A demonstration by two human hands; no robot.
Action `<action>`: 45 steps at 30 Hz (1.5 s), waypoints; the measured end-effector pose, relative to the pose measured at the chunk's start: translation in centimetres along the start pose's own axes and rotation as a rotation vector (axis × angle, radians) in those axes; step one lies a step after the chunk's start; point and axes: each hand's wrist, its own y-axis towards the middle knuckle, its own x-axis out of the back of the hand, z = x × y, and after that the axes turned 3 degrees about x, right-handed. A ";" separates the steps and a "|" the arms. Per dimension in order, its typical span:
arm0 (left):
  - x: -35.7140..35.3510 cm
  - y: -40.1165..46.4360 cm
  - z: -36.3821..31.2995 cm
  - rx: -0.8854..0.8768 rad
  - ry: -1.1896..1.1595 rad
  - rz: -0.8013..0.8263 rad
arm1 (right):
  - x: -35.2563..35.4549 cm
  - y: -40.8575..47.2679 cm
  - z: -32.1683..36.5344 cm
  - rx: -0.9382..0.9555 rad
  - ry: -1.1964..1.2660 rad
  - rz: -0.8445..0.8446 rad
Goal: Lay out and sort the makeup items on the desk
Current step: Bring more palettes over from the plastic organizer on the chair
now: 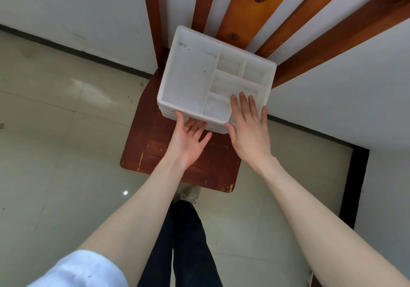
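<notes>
Sitting on a wooden chair seat (pixel 177 153), the white compartment tray (pixel 190 76) tops a small nested stack of like trays. The left hand (pixel 188 140) lies palm-up with its fingers slipped under the near edge and thumb on the rim; the right hand (pixel 248 129) rests flat, fingers straight, on the near right corner — neither is clenched. It looks like light, stiff, rather slick plastic — best held by opposite rims.

White organizer tray (pixel 188 80) on a chair seat (pixel 177 153).
We see a rectangular, compartmented tray: one large bay, several smaller ones, all empty, topping a stack of similar trays against the chair back.
</notes>
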 end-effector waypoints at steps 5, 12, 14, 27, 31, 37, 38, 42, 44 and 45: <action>1.4 -0.8 0.7 -0.011 0.078 -0.060 | -0.1 0.0 0.0 -0.002 0.005 0.003; 5.0 -3.5 2.2 0.017 0.079 -0.137 | -0.2 -0.1 0.2 -0.004 -0.008 -0.002; 5.8 -4.2 2.5 0.023 0.086 -0.152 | -0.2 -0.1 0.2 -0.008 -0.013 -0.005; 7.5 -5.7 3.6 0.034 0.123 -0.237 | -0.4 -0.2 0.3 -0.023 -0.016 -0.017; 7.2 -6.5 3.1 0.076 0.188 -0.313 | -0.3 -0.4 0.6 -0.051 0.027 -0.023; 5.1 -8.4 1.6 -0.019 0.407 -0.403 | -0.6 -5.6 3.5 -0.206 0.652 -0.333; 4.4 -8.4 1.3 -0.045 0.380 -0.382 | -0.9 -6.5 3.9 -0.304 0.775 -0.288; 1.9 -6.3 0.3 0.043 0.260 -0.399 | -2.4 -6.8 4.4 -0.687 1.426 0.020; 1.4 -4.9 0.2 0.089 0.241 -0.437 | -3.1 -5.9 4.2 -0.780 1.549 0.083; 1.1 -4.3 0.2 0.101 0.225 -0.460 | -3.5 -5.4 4.2 -0.791 1.531 0.105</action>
